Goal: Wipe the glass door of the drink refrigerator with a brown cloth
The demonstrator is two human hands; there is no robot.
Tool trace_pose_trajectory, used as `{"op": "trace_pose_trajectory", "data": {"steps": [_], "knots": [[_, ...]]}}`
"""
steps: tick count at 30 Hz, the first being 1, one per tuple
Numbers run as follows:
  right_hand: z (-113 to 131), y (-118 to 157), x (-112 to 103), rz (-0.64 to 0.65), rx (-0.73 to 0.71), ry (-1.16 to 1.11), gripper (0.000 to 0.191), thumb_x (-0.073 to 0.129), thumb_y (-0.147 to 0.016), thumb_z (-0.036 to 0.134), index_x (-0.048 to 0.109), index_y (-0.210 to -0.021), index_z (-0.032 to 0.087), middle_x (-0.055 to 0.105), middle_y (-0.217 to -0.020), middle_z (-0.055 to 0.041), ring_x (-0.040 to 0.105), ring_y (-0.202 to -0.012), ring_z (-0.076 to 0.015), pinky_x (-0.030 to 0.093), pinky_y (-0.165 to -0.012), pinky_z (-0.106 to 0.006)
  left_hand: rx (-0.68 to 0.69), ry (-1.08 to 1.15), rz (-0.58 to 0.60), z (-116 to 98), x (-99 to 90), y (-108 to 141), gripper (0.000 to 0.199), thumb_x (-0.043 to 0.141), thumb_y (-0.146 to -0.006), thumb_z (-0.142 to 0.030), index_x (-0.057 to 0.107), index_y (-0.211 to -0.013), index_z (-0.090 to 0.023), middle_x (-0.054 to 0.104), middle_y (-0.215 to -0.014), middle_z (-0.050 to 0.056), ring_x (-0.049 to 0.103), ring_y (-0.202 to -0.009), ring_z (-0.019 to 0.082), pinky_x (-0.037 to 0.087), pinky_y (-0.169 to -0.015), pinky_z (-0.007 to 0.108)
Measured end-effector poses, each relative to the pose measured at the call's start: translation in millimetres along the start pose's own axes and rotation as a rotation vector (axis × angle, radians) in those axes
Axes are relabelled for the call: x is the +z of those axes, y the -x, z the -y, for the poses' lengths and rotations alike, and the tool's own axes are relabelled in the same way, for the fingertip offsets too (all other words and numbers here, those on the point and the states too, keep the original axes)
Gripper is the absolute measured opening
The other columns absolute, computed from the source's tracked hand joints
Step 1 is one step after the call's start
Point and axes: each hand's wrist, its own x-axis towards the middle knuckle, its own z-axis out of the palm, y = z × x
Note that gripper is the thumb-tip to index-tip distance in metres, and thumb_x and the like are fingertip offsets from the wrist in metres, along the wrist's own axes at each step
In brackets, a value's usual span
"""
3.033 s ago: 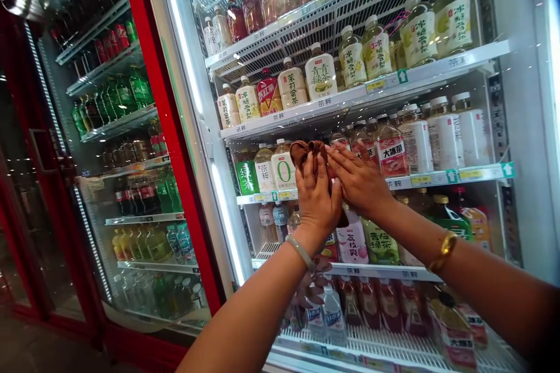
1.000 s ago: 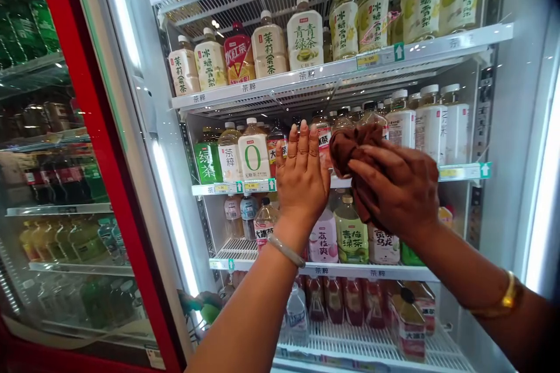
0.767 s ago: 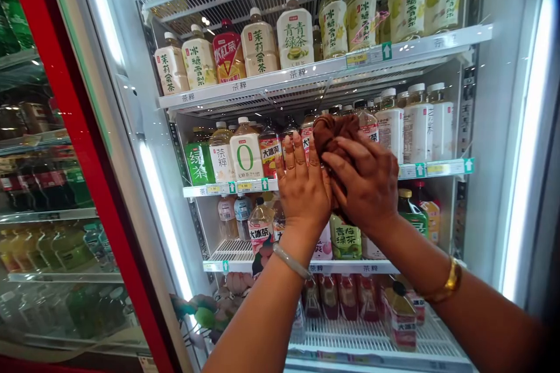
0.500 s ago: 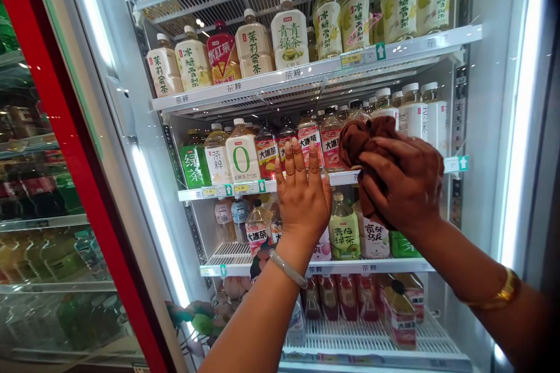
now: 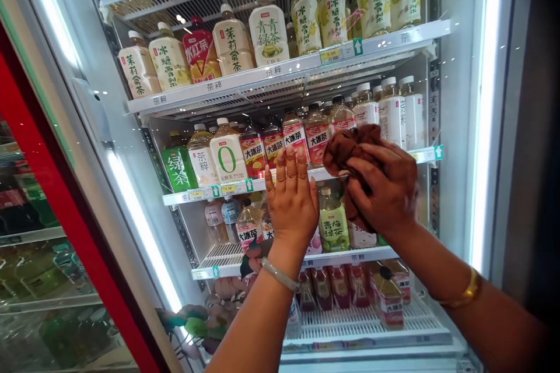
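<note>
Since an earlier view, the right hand (image 5: 385, 189) and its brown cloth (image 5: 345, 148) have swung rightward, clear of the left hand (image 5: 292, 204), so we now see a narrow gap where they met. Nearest us, a gold bracelet (image 5: 471, 287) circles one forearm and a pale bangle (image 5: 280, 275) the other; we judge that either could knock the door glass (image 5: 271, 96) if an arm dipped, that a bare palm pressed there could smudge it, and that the cloth's hanging fold could slip out if its hold slackened. The left fingers are straight, slightly parted and holding nothing; they appear flat to the glass, though we cannot confirm contact. The right fingers curl around the bunched cloth, gripping it just right of the left hand. Beyond, we make out 大冰茶 bottles (image 5: 317, 135) behind both hands, standing upright on a white price-railed shelf (image 5: 258, 185).
</note>
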Motion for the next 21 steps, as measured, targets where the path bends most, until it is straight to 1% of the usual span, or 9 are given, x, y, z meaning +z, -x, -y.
{"op": "trace_pose_trajectory", "data": {"steps": [2, 3, 6, 8, 10, 13, 16, 18, 21], "knots": [[17, -7, 9, -0.019, 0.084, -0.030, 0.041, 0.066, -0.091, 0.021, 0.068, -0.130, 0.034, 0.064, -0.142, -0.0057, 0.052, -0.141, -0.0335, 0.046, -0.119, -0.057, -0.028, -0.013, -0.007, -4, 1.1, 2, 0.070, 0.043, -0.108, -0.027, 0.011, -0.170, -0.025, 0.024, -0.175, 0.008, 0.011, -0.165, 0.023, 0.008, -0.137, 0.053], [27, -6, 12, -0.004, 0.089, -0.043, 0.043, 0.065, -0.091, 0.021, 0.068, -0.131, 0.035, 0.064, -0.143, -0.0050, 0.051, -0.142, -0.0333, 0.044, -0.120, -0.057, -0.043, -0.014, -0.014, -5, 1.7, 4, 0.069, 0.043, -0.108, -0.028, 0.011, -0.170, -0.026, 0.025, -0.174, 0.008, 0.011, -0.165, 0.023, 0.008, -0.137, 0.054], [49, 19, 10, 0.050, 0.020, -0.077, 0.048, 0.068, -0.088, 0.020, 0.065, -0.134, 0.033, 0.065, -0.144, -0.0049, 0.049, -0.144, -0.0316, 0.042, -0.123, -0.054, -0.064, -0.011, -0.017, -9, 2.9, 14, 0.071, 0.044, -0.107, -0.026, 0.009, -0.170, -0.027, 0.025, -0.174, 0.007, 0.009, -0.165, 0.023, 0.008, -0.137, 0.054], [48, 43, 3, 0.057, -0.003, -0.079, 0.049, 0.070, -0.086, 0.019, 0.065, -0.134, 0.032, 0.067, -0.140, -0.0057, 0.051, -0.143, -0.0315, 0.042, -0.123, -0.054, -0.052, -0.024, -0.005, -9, 3.1, 23, 0.073, 0.045, -0.107, -0.023, 0.008, -0.170, -0.026, 0.024, -0.175, 0.008, 0.008, -0.165, 0.023, 0.008, -0.137, 0.054], [39, 59, -3, 0.041, 0.030, -0.053, 0.048, 0.072, -0.085, 0.019, 0.066, -0.131, 0.031, 0.069, -0.136, -0.0067, 0.055, -0.139, -0.0332, 0.042, -0.122, -0.058, -0.034, -0.041, 0.004, -9, 3.2, 29, 0.074, 0.046, -0.106, -0.022, 0.008, -0.170, -0.024, 0.024, -0.175, 0.009, 0.008, -0.166, 0.022, 0.007, -0.137, 0.052], [29, 54, 0, -0.069, 0.156, 0.000, 0.041, 0.072, -0.084, 0.017, 0.071, -0.124, 0.029, 0.068, -0.135, -0.0090, 0.057, -0.137, -0.0352, 0.043, -0.120, -0.061, -0.020, -0.064, -0.005, -8, 3.5, 34, 0.075, 0.047, -0.106, -0.023, 0.009, -0.170, -0.021, 0.025, -0.174, 0.010, 0.008, -0.166, 0.023, 0.007, -0.136, 0.052], [41, 34, 12, -0.165, 0.250, 0.003, 0.038, 0.070, -0.085, 0.014, 0.072, -0.121, 0.027, 0.066, -0.137, -0.0093, 0.056, -0.139, -0.0339, 0.047, -0.117, -0.058, -0.017, -0.094, -0.006, -8, 3.8, 33, 0.072, 0.047, -0.105, -0.024, 0.014, -0.169, -0.019, 0.025, -0.174, 0.011, 0.008, -0.166, 0.023, 0.008, -0.136, 0.052], [56, 32, 18, -0.121, 0.214, -0.024, 0.037, 0.070, -0.087, 0.014, 0.071, -0.121, 0.027, 0.067, -0.137, -0.0075, 0.055, -0.140, -0.0321, 0.046, -0.119, -0.056, -0.011, -0.110, -0.001, -7, 4.1, 33, 0.071, 0.047, -0.106, -0.024, 0.017, -0.169, -0.017, 0.026, -0.174, 0.012, 0.008, -0.166, 0.023, 0.007, -0.136, 0.050], [66, 51, 13, -0.025, 0.114, -0.064, 0.036, 0.071, -0.088, 0.015, 0.071, -0.122, 0.027, 0.069, -0.136, -0.0057, 0.054, -0.142, -0.0303, 0.044, -0.123, -0.056, -0.005, -0.120, 0.007, -7, 4.1, 37, 0.068, 0.045, -0.106, -0.024, 0.019, -0.169, -0.016, 0.026, -0.174, 0.012, 0.006, -0.166, 0.022, 0.006, -0.136, 0.049]]}}
